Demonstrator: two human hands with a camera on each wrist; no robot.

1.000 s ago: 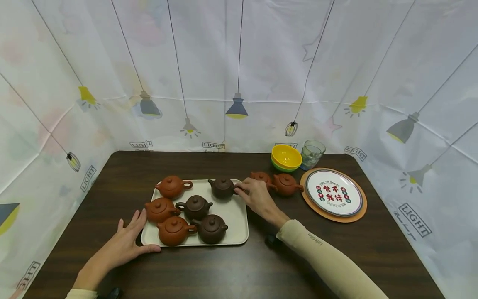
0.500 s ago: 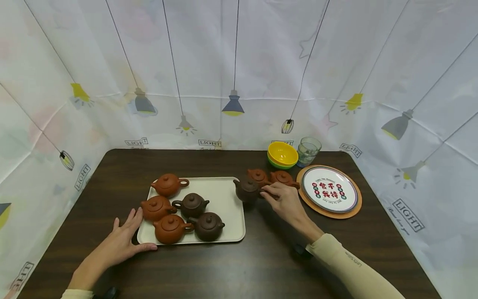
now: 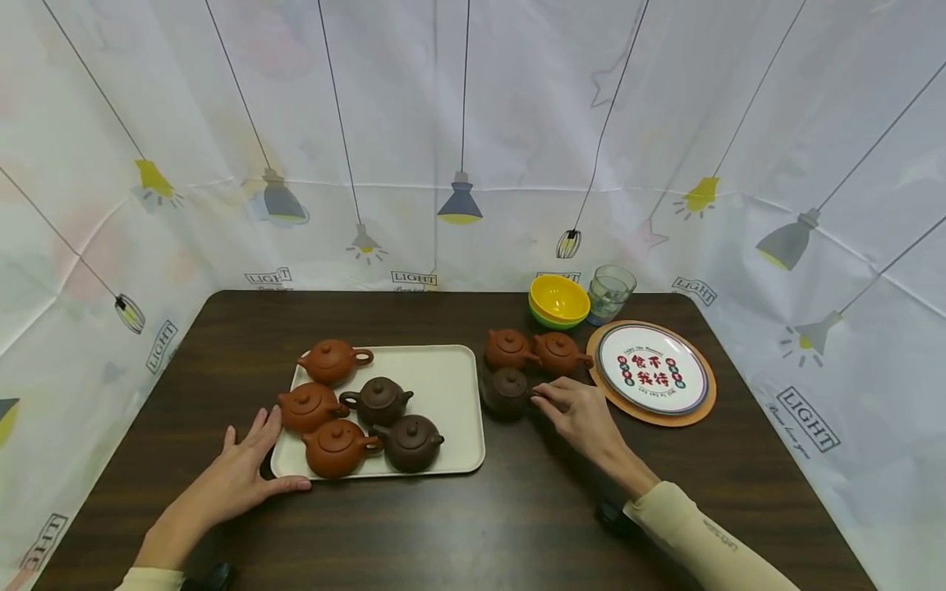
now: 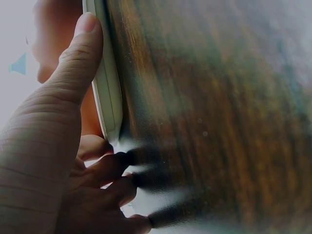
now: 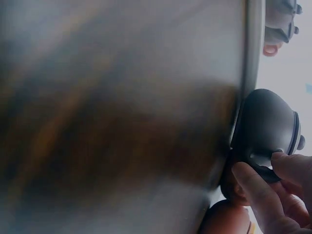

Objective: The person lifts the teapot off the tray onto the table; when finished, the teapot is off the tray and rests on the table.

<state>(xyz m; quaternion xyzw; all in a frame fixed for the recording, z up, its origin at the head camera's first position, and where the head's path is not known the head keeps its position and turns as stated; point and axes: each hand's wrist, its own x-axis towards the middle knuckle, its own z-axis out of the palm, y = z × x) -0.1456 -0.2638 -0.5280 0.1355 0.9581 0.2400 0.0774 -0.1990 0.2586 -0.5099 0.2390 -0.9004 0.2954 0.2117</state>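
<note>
My right hand (image 3: 584,423) pinches the handle of a dark brown teapot (image 3: 506,394), which is upright just right of the cream tray (image 3: 460,410). In the right wrist view, thumb and fingers close on that handle, the pot's body (image 5: 267,124) beyond them. My left hand (image 3: 236,476) lies spread at the tray's front left corner; in the left wrist view its thumb (image 4: 85,41) rests along the tray's edge (image 4: 108,97). Three reddish-brown teapots, one of them nearest the front (image 3: 336,450), and two dark teapots, one in front (image 3: 414,443), sit on the tray.
Two reddish-brown teapots, left (image 3: 507,349) and right (image 3: 559,353), stand behind the held one. Farther back are stacked yellow and green bowls (image 3: 559,300) and a glass (image 3: 610,294). A printed white plate (image 3: 650,369) lies on a round orange-brown board (image 3: 687,420) at right.
My right hand has carried the dark teapot from the tray's back right corner rightward onto the table, in front of the two reddish teapots. The left hand has stayed at the tray.
</note>
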